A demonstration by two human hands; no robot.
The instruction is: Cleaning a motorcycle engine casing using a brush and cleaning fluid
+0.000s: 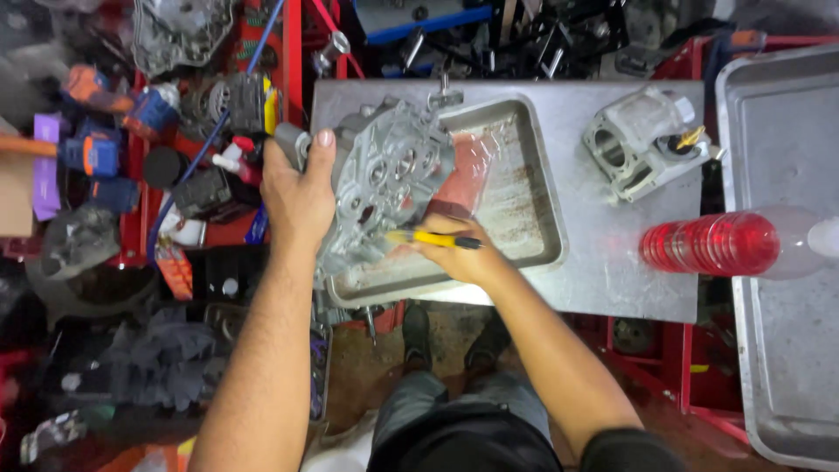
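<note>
Grey cylinder block [642, 140] beside red bottle [730, 245]

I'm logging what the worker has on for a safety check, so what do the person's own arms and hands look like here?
Both arms are bare from the wrists up, with visible hair on the forearms. The left hand and right hand wear no gloves, and no rings or watch show. A short black sleeve shows only at the right upper arm; the left arm leaves the frame before any sleeve appears.

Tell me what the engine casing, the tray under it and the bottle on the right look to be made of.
Engine casing: cast metal, likely aluminium, going by its dull grey matte surface with moulded ribs and bores. Tray: sheet metal, probably steel, with a pressed rim and brownish stains that may be rust or residue. Bottle: clear ribbed plastic, red liquid showing through.
</note>
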